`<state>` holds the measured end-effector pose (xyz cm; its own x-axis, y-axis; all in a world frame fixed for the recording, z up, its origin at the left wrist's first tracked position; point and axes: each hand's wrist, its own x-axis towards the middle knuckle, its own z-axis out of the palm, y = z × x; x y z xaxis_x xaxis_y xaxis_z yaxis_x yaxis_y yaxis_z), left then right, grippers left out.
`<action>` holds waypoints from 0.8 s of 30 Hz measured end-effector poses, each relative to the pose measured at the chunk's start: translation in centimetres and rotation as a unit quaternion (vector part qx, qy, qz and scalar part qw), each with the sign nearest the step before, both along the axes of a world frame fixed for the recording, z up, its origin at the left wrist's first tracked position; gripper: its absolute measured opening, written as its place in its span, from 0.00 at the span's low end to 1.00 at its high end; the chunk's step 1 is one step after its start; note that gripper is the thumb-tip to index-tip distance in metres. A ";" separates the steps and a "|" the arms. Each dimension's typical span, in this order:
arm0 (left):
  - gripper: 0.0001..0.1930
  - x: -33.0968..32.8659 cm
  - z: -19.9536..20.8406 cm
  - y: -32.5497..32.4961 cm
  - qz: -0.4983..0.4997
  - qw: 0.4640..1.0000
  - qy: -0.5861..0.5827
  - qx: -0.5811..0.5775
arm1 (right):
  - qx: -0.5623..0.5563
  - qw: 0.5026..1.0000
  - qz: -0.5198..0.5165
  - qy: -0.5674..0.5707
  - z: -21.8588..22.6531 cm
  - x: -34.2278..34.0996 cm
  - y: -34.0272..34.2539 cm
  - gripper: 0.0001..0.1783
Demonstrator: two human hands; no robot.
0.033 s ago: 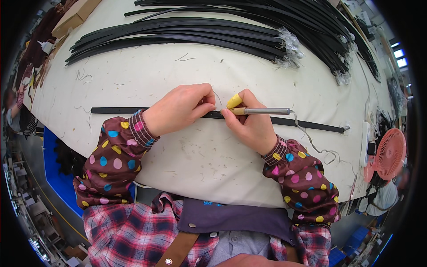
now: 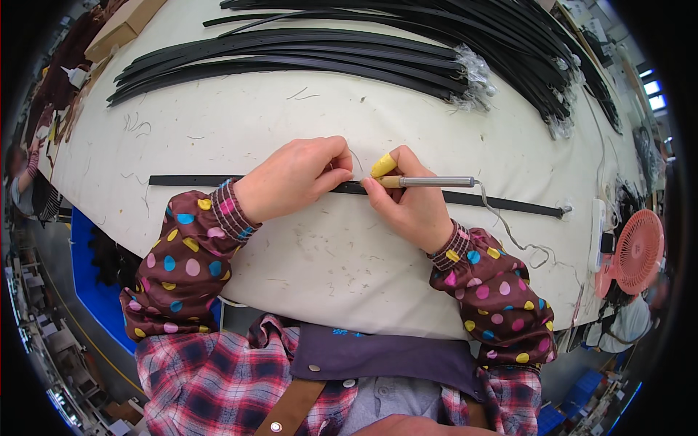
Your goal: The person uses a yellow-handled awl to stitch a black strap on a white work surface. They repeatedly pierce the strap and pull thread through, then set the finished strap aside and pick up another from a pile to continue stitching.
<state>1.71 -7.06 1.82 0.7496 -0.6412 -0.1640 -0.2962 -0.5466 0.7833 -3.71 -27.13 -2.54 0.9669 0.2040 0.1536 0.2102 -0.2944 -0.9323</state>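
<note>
Head view: right hand [image 2: 416, 211] grips corded pen-shaped tool [image 2: 438, 182] at black strap [image 2: 503, 204] on table [image 2: 349, 291].
Left hand [image 2: 297, 178]: fingertips pinched together, contents unclear. Blue bin [image 2: 89, 287], left of table: dark material [image 2: 110, 256] inside.

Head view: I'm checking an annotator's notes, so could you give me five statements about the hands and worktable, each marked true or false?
1. The right hand holds a pen-shaped tool. True.
2. The yellow finger cover is on the left hand. False: the yellow finger cover is on the right hand.
3. The left hand hides part of the long black strip. True.
4. The pink fan stands at the table's left. False: the pink fan is at the right.
5. Bundled black strips lie beyond both hands. True.
</note>
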 end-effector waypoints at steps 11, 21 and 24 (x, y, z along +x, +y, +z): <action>0.06 0.1 0.2 0.0 -0.002 1.000 0.000 0.012 | -0.005 1.000 0.002 -0.006 0.1 0.0 0.1 0.12; 0.06 0.1 0.3 0.0 -0.001 1.000 0.004 0.013 | 0.001 1.000 0.000 -0.003 0.0 0.1 0.3 0.12; 0.06 0.1 0.4 0.0 0.001 1.000 0.005 0.012 | 0.001 1.000 0.000 -0.003 0.1 0.1 0.3 0.11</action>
<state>1.84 -7.02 2.18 0.7485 -0.6360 -0.1877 -0.2872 -0.5660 0.7728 -3.66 -26.81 -2.46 0.9662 0.2028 0.1593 0.2151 -0.2926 -0.9317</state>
